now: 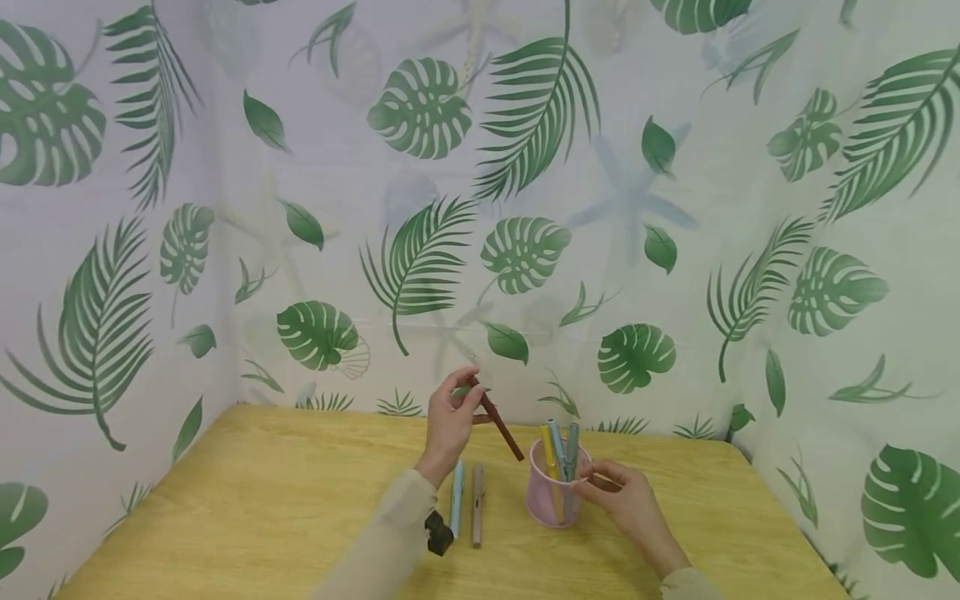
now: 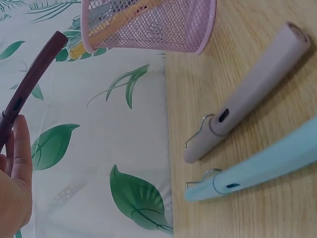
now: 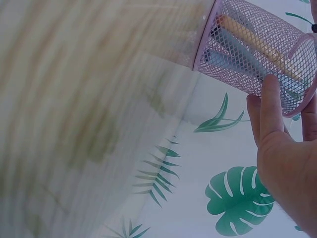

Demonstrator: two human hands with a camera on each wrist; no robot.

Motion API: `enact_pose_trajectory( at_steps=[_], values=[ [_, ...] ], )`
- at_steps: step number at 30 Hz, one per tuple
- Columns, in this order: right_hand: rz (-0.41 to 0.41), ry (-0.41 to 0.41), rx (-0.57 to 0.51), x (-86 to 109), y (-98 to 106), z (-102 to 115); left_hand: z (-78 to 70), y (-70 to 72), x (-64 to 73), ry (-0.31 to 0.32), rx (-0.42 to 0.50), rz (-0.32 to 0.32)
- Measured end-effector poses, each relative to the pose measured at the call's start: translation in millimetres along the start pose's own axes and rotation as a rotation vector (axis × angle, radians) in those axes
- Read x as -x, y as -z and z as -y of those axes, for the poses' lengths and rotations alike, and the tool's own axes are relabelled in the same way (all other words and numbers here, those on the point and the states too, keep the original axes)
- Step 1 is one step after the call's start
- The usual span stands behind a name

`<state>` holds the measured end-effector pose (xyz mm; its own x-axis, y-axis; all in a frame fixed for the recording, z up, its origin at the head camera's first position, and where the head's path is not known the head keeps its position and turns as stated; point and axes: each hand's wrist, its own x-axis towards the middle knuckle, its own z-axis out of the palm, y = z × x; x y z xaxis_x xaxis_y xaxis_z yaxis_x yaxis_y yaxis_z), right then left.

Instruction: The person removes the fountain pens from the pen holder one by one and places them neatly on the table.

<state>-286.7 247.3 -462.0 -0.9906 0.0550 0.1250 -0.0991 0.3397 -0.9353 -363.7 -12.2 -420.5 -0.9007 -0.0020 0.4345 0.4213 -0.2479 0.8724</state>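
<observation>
My left hand (image 1: 448,425) pinches a dark maroon pen (image 1: 501,423) between thumb and fingers. The pen slants down to the right, its lower end in the air just left of a pink mesh pen holder (image 1: 537,493). Inside the holder stand a yellow pen (image 1: 548,450), a light blue pen (image 1: 556,437) and a grey-green pen (image 1: 573,446). With its fingers against the mesh, my right hand (image 1: 626,502) grips the holder near its rim on the right side; the thumb is partly hidden in the right wrist view (image 3: 287,153).
Left of the holder, a light blue pen (image 1: 457,500) and a mauve pen (image 2: 247,94) lie side by side on the wooden table (image 1: 285,492). A black object (image 1: 438,533) sits at the left sleeve. Leaf-patterned sheeting (image 1: 420,250) stands behind and at both sides.
</observation>
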Motion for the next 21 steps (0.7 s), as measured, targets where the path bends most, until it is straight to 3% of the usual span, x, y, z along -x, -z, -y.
enact_pose_trajectory(
  at_steps=[14, 21],
  values=[
    [0.002, 0.008, -0.024, 3.1, 0, 0, 9.5, 16.7, 12.7, 0.067, -0.034, -0.021],
    [-0.007, 0.009, -0.005, 2.7, 1, -1, 15.2, 23.1, 13.6, 0.138, -0.056, -0.053]
  ],
)
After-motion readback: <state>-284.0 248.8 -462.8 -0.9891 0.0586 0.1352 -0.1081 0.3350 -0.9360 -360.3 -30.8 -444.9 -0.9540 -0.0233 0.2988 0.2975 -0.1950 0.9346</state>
